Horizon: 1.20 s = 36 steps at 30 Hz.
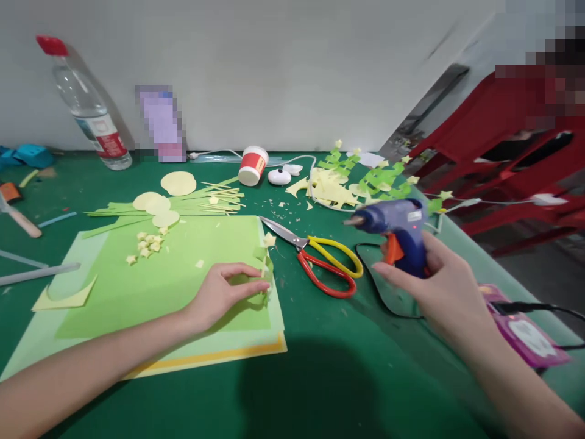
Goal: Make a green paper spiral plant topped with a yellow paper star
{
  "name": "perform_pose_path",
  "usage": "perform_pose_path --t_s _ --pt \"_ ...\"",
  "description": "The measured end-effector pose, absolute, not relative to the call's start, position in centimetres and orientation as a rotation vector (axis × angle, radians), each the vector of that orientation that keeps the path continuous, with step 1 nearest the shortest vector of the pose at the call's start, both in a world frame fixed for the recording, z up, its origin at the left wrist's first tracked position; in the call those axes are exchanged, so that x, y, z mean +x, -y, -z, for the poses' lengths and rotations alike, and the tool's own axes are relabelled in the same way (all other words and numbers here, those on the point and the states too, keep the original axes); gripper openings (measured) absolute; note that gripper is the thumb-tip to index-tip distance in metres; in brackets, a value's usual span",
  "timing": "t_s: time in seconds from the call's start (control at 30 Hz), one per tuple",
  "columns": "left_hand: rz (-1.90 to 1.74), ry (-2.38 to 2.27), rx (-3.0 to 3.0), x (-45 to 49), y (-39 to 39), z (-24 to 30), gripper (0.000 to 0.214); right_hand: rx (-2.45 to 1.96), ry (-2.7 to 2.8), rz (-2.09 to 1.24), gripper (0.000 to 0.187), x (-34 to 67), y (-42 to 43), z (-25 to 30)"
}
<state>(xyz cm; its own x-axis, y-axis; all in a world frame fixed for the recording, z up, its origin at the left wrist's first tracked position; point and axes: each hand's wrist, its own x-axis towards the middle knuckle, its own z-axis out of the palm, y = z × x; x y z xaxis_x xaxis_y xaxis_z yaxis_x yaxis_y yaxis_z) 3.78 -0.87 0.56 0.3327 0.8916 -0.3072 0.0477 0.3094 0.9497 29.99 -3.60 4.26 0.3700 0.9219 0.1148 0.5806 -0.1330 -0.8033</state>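
Note:
My left hand [223, 291] rests on a stack of green and yellow paper sheets [150, 286], fingers pinched on a small folded green paper piece with a yellow star [264, 268] at the stack's right edge. My right hand [434, 286] is wrapped round the handle of a blue glue gun [393, 221], its nozzle pointing left, above the green table. Red and yellow scissors [320, 259] lie between my two hands, slightly apart.
Yellow paper circles [178, 183], thin paper strips [201, 204] and small paper stars [148, 244] lie behind the stack. Further back are a water bottle [89, 110], a red cup [253, 166], finished green paper trees [379, 180] and red chairs [512, 152]. A pink device [530, 338] sits right.

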Motion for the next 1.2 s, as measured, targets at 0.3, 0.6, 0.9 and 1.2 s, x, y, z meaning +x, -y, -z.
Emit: perform_pose_path --t_s 0.3,0.6,0.9,1.2 --pt "-0.693 -0.978 1.096 3.7 0.6 -0.7 0.004 -1.838 1.508 -0.344 0.026 25.4 5.3 -1.9" --pt "-0.734 -0.917 1.089 3.8 0.5 -0.3 0.004 -1.928 1.670 -0.022 0.042 25.8 5.3 -1.1" --pt "-0.720 -0.984 1.165 3.6 0.5 -0.2 0.008 -1.901 1.787 0.143 0.042 26.3 5.6 -0.9" --pt "-0.753 -0.984 1.172 3.8 0.5 -0.2 0.007 -1.807 1.899 0.260 0.043 26.8 5.2 -1.3"
